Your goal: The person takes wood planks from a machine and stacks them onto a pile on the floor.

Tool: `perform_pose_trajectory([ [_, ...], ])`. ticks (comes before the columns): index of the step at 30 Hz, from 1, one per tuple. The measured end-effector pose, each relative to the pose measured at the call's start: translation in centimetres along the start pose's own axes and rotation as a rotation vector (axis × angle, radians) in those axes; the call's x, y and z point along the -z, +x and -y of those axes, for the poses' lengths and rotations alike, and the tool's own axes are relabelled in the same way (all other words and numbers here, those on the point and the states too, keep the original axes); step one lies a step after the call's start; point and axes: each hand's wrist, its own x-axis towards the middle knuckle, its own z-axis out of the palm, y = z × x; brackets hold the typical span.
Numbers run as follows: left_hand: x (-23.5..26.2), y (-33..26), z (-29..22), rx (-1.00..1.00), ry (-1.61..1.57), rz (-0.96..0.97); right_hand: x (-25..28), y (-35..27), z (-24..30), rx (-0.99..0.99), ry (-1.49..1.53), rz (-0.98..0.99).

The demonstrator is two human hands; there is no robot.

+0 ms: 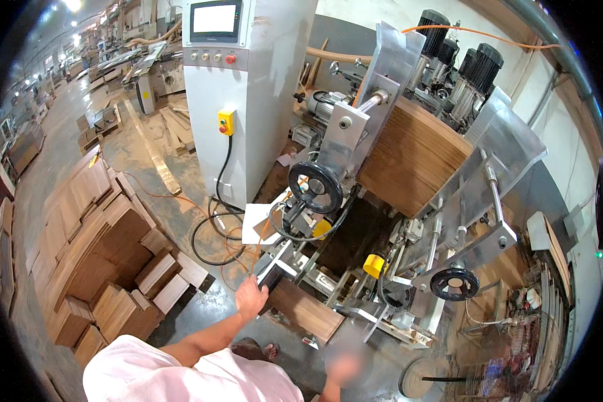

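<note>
The left hand, low in the middle of the frame, is closing its fingers on the near end of a brown wooden board that is lying at the mouth of the feeding machine. The right hand is showing only as a blur at the bottom edge, so I cannot tell if it is grasping anything. To do this well, I think the board is needing a firm, level grip, staying straight between the metal guides and away from the black handwheel above.
</note>
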Motion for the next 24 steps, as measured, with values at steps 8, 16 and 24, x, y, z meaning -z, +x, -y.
perform_pose_trajectory([
  [8,-0.5,0.4,-0.5,-0.025,-0.017,0.033,2.0,1.5,0.2,-0.098,0.116,-0.058],
  [16,-1.6,0.6,0.1,-0.091,0.008,-0.071,6.0,4.3,2.3,-0.345,0.247,0.207],
  [24,-1.8,0.3,-0.3,-0.091,0.026,-0.069,5.8,3.8,2.3,-0.526,0.416,0.152],
])
